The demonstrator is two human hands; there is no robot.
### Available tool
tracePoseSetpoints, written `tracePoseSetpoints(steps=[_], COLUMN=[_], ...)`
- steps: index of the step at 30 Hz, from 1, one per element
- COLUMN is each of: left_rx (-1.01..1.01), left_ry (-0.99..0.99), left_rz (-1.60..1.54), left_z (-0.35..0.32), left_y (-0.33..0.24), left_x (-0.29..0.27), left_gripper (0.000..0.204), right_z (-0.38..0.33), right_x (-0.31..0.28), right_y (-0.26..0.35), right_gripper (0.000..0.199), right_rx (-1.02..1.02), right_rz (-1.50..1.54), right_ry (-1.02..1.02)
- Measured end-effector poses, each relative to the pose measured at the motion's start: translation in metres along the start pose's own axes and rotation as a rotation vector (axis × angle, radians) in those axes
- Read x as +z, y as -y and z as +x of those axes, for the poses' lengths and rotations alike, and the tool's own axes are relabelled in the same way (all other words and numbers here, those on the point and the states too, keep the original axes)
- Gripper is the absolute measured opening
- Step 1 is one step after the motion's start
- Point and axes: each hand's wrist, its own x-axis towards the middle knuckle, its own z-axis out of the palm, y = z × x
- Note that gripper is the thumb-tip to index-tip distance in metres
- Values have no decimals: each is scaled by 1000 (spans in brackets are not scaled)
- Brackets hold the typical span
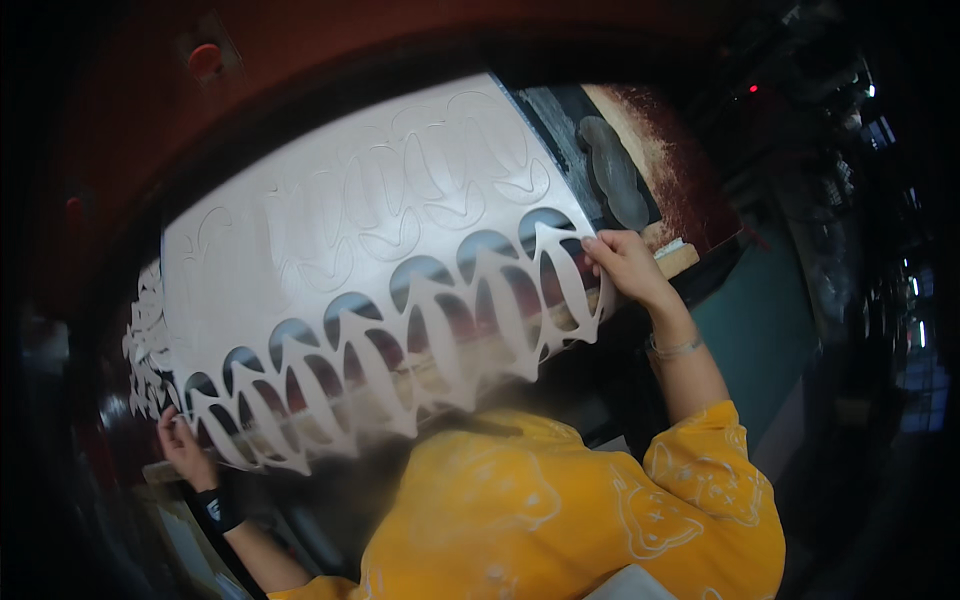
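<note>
A large white cut-out sheet (370,260) is held up across the middle of the view, its near strip peeled into an open lattice of loops. The right hand (625,265) is closed on the lattice's right end, the edge pinched between its fingers (598,250). The left hand (185,450), with a black wristband (217,508) below it, is set at the sheet's near left corner; its fingers appear curled around the edge, though blur hides the grip. A dark board (620,170) lies behind the sheet, far right. A yellow sleeve (700,490) fills the near foreground.
</note>
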Motion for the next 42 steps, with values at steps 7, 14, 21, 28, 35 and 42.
tracePoseSetpoints(steps=[7,14,21,28,35,42], left_rx=[-109,268,635,722,-53,721], left_ry=[-276,344,601,561,33,161], left_rz=[501,-18,171,117,-599,324], left_z=[-54,-82,-114,-111,-17,-63], left_y=[-24,-175,-265,-233,-235,-222], left_x=[-39,233,390,405,319,323], left_gripper=[30,23,45,24,24,35], right_z=[-62,10,2,0,-17,-19], right_x=[-7,24,36,36,16,34], right_y=[-6,-15,-30,-32,0,49], right_gripper=[19,28,37,40,16,27], right_rx=[109,182,146,13,-136,185], right_rz=[-112,262,786,708,100,424], right_ry=[435,401,348,375,-35,717])
